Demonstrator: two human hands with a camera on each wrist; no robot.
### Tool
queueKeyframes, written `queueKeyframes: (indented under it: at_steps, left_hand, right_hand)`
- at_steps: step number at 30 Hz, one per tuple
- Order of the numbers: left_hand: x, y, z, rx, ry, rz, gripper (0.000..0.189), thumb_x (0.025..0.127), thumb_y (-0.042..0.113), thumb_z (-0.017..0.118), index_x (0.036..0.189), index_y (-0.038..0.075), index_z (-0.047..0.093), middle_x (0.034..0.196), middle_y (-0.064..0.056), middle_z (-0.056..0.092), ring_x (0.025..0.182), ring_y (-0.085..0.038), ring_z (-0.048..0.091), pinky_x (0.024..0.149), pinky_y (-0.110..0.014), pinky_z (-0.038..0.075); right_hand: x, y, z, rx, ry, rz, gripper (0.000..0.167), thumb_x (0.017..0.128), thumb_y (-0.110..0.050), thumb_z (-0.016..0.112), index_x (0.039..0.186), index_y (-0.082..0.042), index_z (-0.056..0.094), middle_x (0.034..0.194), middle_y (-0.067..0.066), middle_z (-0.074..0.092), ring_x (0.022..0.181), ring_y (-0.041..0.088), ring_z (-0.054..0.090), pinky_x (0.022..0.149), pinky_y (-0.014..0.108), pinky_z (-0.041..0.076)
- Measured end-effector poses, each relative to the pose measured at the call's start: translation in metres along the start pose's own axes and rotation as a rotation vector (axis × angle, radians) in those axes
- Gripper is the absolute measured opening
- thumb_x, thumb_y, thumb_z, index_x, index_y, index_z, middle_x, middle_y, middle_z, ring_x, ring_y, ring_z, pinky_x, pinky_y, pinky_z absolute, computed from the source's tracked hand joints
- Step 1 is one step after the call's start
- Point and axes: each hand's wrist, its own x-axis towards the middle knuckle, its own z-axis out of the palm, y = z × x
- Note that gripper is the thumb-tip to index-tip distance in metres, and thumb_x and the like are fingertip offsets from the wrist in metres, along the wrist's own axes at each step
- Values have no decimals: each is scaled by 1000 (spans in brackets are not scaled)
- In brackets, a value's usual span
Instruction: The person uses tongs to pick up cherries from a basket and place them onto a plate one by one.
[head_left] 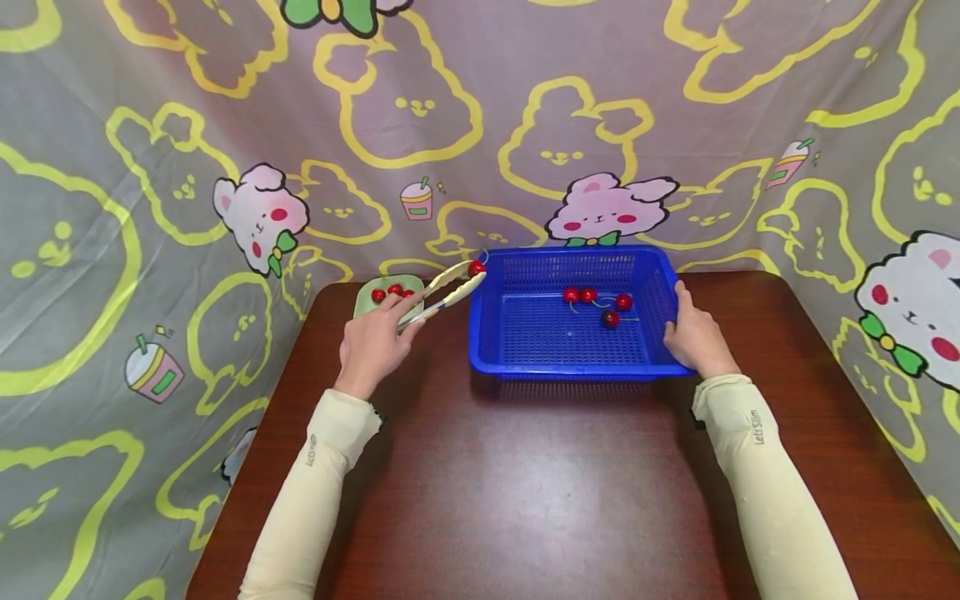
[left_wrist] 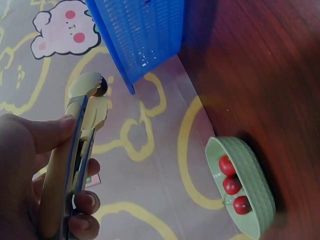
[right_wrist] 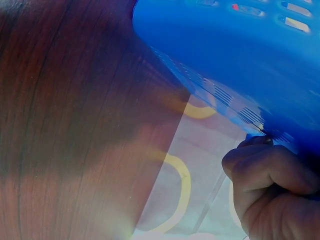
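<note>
Apparent transfer: left hand (head_left: 377, 342) grips tongs (head_left: 465, 289) that pinch a cherry (head_left: 477, 268) at the far left corner of the blue basket (head_left: 570, 369), right hand (head_left: 699, 335) grips its right end, and steady squeezing seems needed next.

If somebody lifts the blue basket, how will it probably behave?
The blue basket is probably light for its size, since its walls are full of holes. It seems fairly stiff: the rim runs straight with the right hand gripping one end. The round cherries inside may roll if it tips.
</note>
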Motion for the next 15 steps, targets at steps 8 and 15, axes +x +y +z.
queueKeyframes:
  at_steps: [8,15]
  left_hand:
    - [-8,-16,-3,-12,-20,-75,47,97,40,69,143,34,62,121,-1,69,67,-30,62,57,-48,46]
    - [-15,-33,-5,-7,-31,-114,47,97,36,70,143,29,63,121,-2,69,68,-29,60,59,-48,46]
  right_hand:
    - [0,1,1,-3,9,-8,75,96,-6,49,159,11,11,124,55,49,108,68,55,95,71,43]
    - [0,0,1,-3,1,-2,76,97,-6,49,160,10,9,124,54,49,108,67,55,95,71,43]
